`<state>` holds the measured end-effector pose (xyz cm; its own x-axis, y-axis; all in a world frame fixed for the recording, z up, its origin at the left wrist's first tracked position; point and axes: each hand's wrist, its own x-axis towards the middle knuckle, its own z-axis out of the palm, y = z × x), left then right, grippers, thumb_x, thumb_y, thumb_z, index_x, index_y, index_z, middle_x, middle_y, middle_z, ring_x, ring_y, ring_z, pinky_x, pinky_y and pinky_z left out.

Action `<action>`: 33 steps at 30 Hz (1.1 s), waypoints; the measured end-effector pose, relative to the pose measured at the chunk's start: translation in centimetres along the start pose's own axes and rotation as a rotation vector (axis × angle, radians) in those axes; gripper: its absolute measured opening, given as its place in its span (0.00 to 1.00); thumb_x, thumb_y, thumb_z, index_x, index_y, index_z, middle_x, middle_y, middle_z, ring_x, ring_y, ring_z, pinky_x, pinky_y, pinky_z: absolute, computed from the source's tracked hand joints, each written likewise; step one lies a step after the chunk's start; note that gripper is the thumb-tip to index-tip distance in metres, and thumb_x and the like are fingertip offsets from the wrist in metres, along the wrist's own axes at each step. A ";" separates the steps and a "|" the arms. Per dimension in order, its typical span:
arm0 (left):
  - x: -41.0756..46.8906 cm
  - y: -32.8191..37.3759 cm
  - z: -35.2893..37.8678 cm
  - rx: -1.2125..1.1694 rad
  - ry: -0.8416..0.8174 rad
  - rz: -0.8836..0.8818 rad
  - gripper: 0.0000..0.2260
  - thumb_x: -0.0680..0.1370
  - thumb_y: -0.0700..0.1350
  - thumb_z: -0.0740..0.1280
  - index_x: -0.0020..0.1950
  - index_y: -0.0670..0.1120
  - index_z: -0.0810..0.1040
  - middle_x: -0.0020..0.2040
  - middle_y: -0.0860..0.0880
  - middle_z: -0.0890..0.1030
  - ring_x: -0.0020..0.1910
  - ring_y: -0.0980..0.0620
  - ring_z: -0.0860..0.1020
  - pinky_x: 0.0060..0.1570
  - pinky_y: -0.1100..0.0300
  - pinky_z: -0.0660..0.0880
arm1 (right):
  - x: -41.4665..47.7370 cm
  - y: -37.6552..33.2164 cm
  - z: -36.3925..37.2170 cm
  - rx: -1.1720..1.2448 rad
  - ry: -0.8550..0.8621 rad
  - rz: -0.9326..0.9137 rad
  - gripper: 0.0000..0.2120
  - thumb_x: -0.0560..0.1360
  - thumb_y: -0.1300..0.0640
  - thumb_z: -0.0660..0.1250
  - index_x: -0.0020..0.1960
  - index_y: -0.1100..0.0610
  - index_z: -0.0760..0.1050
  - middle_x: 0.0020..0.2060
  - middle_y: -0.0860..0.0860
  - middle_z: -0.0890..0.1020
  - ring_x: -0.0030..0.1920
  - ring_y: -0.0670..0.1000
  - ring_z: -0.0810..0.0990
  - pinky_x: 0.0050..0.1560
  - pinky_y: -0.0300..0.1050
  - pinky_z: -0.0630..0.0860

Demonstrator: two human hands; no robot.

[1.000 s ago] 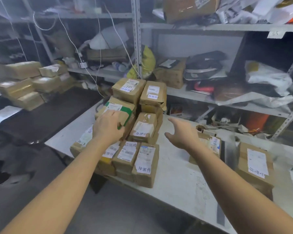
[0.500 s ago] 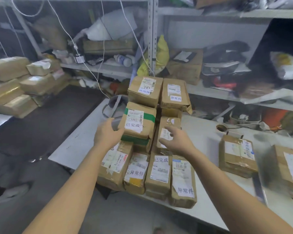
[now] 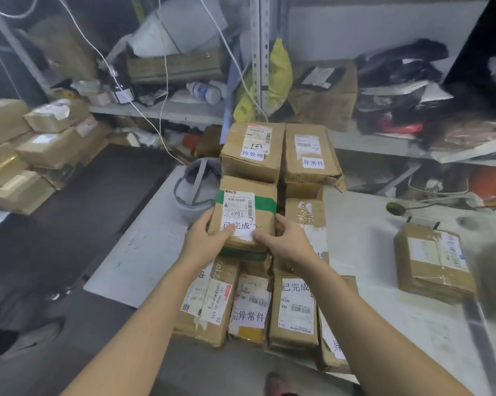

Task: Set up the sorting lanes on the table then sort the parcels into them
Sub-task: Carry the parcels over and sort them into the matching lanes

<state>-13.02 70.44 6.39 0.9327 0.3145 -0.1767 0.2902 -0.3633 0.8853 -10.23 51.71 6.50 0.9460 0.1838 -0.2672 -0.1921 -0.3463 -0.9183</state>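
Observation:
A cluster of brown cardboard parcels with white labels is stacked at the left end of the white table (image 3: 144,252). On top sits a parcel with a green tape band (image 3: 245,207). My left hand (image 3: 204,238) grips its near left corner and my right hand (image 3: 284,238) grips its near right corner. Behind it stand two taller parcels (image 3: 254,150), (image 3: 309,152). Several flat parcels (image 3: 251,307) lie in a row at the table's near edge, partly hidden by my forearms. A separate parcel (image 3: 432,261) lies to the right.
A grey helmet-like object (image 3: 195,190) rests on the table left of the stack. Metal shelving (image 3: 258,52) packed with bags and boxes runs behind. More parcels (image 3: 41,144) pile up on a dark surface at left. A dark strip (image 3: 478,324) crosses the table at right.
My view has closed in on the stack. My right hand moved left from open air onto the green-taped parcel, and both hands now clasp it.

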 end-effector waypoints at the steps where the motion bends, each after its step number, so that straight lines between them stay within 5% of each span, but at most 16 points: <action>1: 0.0 -0.1 -0.2 -0.012 -0.012 0.014 0.23 0.75 0.50 0.72 0.68 0.61 0.72 0.60 0.59 0.80 0.60 0.55 0.77 0.59 0.52 0.78 | -0.3 -0.3 0.1 0.018 0.004 0.000 0.30 0.73 0.55 0.75 0.72 0.55 0.69 0.62 0.43 0.77 0.56 0.47 0.78 0.48 0.36 0.79; 3: -0.1 0.0 -0.5 -0.030 -0.028 0.052 0.24 0.75 0.51 0.73 0.69 0.60 0.71 0.61 0.59 0.79 0.61 0.55 0.77 0.59 0.51 0.78 | -1.0 -0.8 0.3 0.069 0.019 0.005 0.30 0.74 0.58 0.74 0.73 0.54 0.67 0.59 0.43 0.76 0.55 0.46 0.76 0.44 0.32 0.76; 8: -1.2 0.6 -1.2 -0.105 -0.097 0.165 0.26 0.75 0.50 0.74 0.70 0.59 0.71 0.62 0.59 0.79 0.60 0.57 0.77 0.59 0.50 0.79 | -3.5 -1.6 0.3 0.099 0.155 -0.016 0.31 0.72 0.55 0.76 0.72 0.51 0.70 0.64 0.46 0.78 0.62 0.48 0.78 0.58 0.50 0.81; 14: -4.5 3.1 0.9 -0.168 -0.186 0.342 0.31 0.74 0.50 0.75 0.75 0.54 0.68 0.63 0.58 0.78 0.59 0.61 0.76 0.57 0.58 0.79 | -9.4 -0.6 -2.4 0.168 0.353 -0.052 0.25 0.70 0.53 0.78 0.65 0.46 0.76 0.60 0.43 0.82 0.54 0.46 0.84 0.50 0.51 0.84; 20: -11.0 6.5 8.0 -0.159 -0.349 0.430 0.31 0.74 0.53 0.75 0.74 0.59 0.68 0.57 0.65 0.77 0.60 0.60 0.76 0.60 0.54 0.77 | -17.3 2.7 -9.2 0.223 0.529 -0.028 0.22 0.71 0.56 0.78 0.63 0.48 0.77 0.57 0.44 0.84 0.53 0.45 0.85 0.55 0.53 0.83; 25: -17.9 9.7 15.4 -0.150 -0.431 0.527 0.30 0.75 0.50 0.74 0.75 0.53 0.68 0.65 0.57 0.78 0.62 0.57 0.76 0.54 0.63 0.78 | -24.3 6.4 -16.1 0.219 0.653 -0.030 0.25 0.69 0.52 0.78 0.65 0.49 0.77 0.57 0.44 0.84 0.57 0.45 0.83 0.56 0.51 0.82; 33: -30.3 13.9 28.2 -0.086 -0.438 0.591 0.30 0.74 0.51 0.74 0.75 0.54 0.68 0.68 0.53 0.76 0.63 0.52 0.76 0.52 0.58 0.81 | -34.9 14.5 -29.1 0.262 0.675 -0.072 0.31 0.70 0.52 0.78 0.70 0.52 0.74 0.59 0.44 0.83 0.58 0.43 0.82 0.57 0.49 0.82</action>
<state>-31.18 31.20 11.90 0.9335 -0.2972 0.2004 -0.2879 -0.2883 0.9133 -38.40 13.49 11.02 0.8975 -0.4390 -0.0423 -0.0994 -0.1078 -0.9892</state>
